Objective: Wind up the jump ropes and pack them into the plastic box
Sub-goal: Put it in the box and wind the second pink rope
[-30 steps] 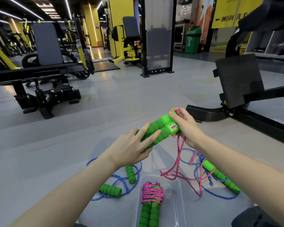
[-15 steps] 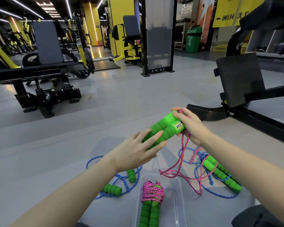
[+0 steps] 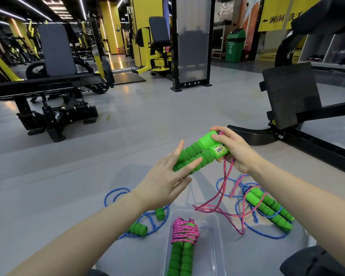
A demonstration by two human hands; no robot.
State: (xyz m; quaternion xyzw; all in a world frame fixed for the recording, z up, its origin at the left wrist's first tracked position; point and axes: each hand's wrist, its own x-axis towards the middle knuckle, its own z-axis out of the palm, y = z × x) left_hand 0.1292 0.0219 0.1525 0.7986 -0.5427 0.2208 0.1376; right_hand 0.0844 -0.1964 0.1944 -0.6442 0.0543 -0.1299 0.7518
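While the right hand (image 3: 237, 154) is gripping two green foam handles (image 3: 204, 156), the flat left hand (image 3: 161, 186) is steadying them; winding the pink braided rope (image 3: 224, 176) taut seems wisest.

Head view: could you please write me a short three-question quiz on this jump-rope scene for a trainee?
1. True or false: a wound pink rope already lies in the box.
2. Where does the right hand grip the held handles? A. at the cord end. B. at the foam end. C. in the middle.
3. How many blue ropes lie loose on the floor?
Key: 1 true; 2 A; 3 two, one on each side of the box.
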